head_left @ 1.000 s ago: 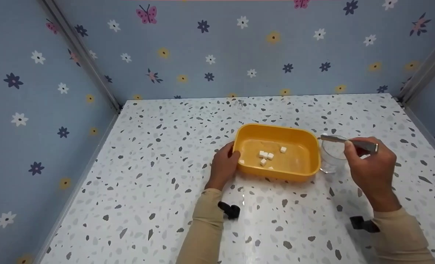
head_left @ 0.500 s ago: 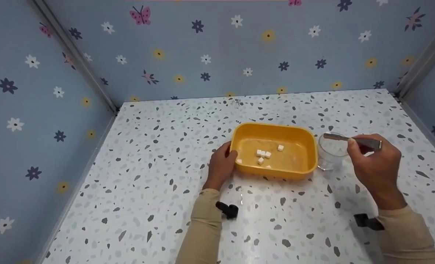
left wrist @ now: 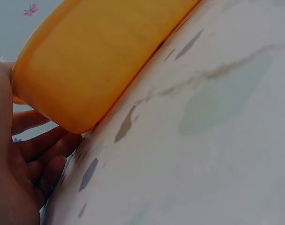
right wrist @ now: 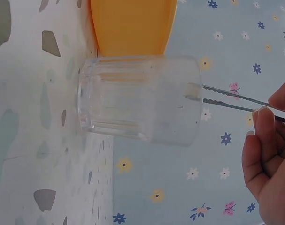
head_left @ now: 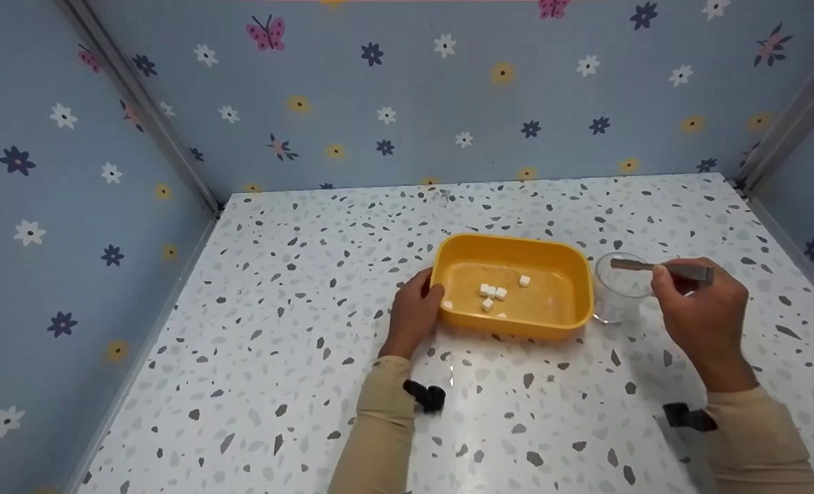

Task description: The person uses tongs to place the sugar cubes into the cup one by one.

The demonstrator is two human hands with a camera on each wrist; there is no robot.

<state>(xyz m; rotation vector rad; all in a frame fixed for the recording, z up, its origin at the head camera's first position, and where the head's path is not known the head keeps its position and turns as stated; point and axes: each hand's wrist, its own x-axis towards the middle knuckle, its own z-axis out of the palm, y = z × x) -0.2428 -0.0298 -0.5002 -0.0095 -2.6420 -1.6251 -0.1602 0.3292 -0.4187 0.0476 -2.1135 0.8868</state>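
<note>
My left hand (head_left: 412,312) grips the left end of a yellow plastic box (head_left: 517,326), thumb at its rim. In the left wrist view, fingers (left wrist: 50,145) curl by the box's lower corner. Several small white cubes (head_left: 492,291) lie inside the box. My right hand (head_left: 702,315) pinches small metal tongs (head_left: 637,265) over a clear glass (head_left: 609,302) standing right of the box. In the right wrist view, their toothed tips are slightly apart at the glass's mouth. A pale cube (right wrist: 193,91) shows just beyond the tips, inside the mouth.
Both hands work on a white speckled tabletop (head_left: 276,288). Blue walls (head_left: 407,89) with flowers and butterflies stand behind it and at both sides. The glass stands close against the box's right end.
The tongs have moved slightly right, from beside the box's right rim to over the glass's mouth. The left hand keeps its hold on the box. The head view has shifted a little.
</note>
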